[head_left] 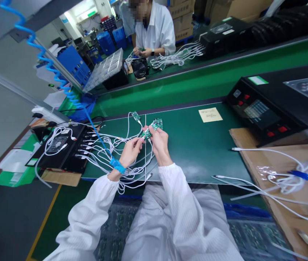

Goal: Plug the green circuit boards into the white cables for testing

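Both of my hands meet over the middle of the green bench mat [197, 145]. My left hand [131, 150], with a blue strap at the wrist, pinches a white cable end at a small green circuit board [146, 134]. My right hand [159, 142] has its fingers closed on that board from the other side. More green boards [157, 124] show just beyond my right fingertips; whether they are held is unclear. Another board [135, 116] lies farther back with a white cable at it. Tangled white cables [113, 145] spread left of and beneath my hands.
A black box with cable sockets [69, 150] stands at the left. At the right are a black device with red buttons [268, 108] and cardboard [257, 159] bearing cables. A yellow note [210, 115] lies on the mat. Across the partition, a person [156, 30] works. A coiled blue cord [45, 59] hangs left.
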`<control>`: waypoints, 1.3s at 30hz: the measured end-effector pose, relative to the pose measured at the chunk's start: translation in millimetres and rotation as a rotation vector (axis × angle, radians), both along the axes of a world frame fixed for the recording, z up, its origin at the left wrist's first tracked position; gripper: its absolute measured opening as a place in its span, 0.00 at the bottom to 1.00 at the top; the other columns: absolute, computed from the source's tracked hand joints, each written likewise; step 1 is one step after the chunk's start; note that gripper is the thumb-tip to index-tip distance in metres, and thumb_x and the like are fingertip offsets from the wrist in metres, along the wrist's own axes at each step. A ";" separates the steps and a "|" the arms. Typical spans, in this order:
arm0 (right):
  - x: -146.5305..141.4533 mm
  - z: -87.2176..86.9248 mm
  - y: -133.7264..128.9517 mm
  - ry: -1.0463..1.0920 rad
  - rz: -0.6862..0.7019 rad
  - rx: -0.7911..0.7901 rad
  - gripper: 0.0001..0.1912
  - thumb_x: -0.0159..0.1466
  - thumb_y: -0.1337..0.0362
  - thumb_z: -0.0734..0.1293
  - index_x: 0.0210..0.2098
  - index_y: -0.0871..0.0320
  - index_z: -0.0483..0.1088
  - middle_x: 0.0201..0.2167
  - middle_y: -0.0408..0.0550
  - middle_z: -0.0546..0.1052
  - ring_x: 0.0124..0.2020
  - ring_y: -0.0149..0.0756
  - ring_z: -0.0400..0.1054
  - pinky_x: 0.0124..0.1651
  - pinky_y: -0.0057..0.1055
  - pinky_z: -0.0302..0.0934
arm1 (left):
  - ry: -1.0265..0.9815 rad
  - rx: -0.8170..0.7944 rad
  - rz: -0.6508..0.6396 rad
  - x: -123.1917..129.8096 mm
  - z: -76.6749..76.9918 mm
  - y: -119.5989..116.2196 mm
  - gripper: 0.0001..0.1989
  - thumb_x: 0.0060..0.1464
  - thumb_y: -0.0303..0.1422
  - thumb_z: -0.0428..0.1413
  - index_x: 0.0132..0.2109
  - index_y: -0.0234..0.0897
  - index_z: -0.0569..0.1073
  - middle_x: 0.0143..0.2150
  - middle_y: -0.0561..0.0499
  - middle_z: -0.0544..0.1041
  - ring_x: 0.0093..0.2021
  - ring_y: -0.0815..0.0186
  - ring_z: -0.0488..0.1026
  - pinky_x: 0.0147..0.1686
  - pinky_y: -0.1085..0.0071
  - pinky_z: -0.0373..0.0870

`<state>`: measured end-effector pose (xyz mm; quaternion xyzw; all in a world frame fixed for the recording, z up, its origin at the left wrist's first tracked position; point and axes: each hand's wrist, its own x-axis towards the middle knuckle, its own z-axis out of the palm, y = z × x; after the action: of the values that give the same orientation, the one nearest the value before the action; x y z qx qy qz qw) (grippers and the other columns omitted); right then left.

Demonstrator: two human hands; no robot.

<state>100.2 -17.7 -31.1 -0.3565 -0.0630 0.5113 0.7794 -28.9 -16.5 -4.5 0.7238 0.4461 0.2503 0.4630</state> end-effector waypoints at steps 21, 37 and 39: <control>91.4 11.7 1.7 -0.211 -0.413 0.102 0.05 0.64 0.65 0.71 0.37 0.59 0.71 0.41 0.50 0.81 0.44 0.36 0.79 0.50 0.37 0.73 | -0.112 -0.201 0.032 -13.3 7.6 -1.3 0.26 0.55 0.56 0.61 0.39 0.33 0.77 0.26 0.54 0.67 0.23 0.74 0.60 0.21 0.77 0.58; 7.5 31.8 -8.8 0.050 0.068 0.211 0.29 0.70 0.38 0.59 0.24 0.52 0.51 0.20 0.34 0.49 0.19 0.29 0.44 0.23 0.28 0.54 | -0.307 -0.412 0.034 3.1 18.0 -2.2 0.23 0.46 0.42 0.72 0.42 0.29 0.81 0.33 0.47 0.80 0.33 0.68 0.75 0.37 0.68 0.78; 4.7 34.2 -8.7 0.090 0.050 0.231 0.30 0.70 0.37 0.60 0.24 0.52 0.51 0.20 0.34 0.48 0.19 0.28 0.43 0.23 0.27 0.54 | -0.306 -0.428 0.037 2.6 20.0 -4.1 0.24 0.45 0.42 0.72 0.44 0.28 0.81 0.35 0.46 0.81 0.34 0.67 0.76 0.39 0.66 0.79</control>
<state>104.9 -26.4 3.1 -0.2392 -0.0953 0.5352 0.8045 -26.3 -20.7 15.6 0.5548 0.4269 0.2651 0.6631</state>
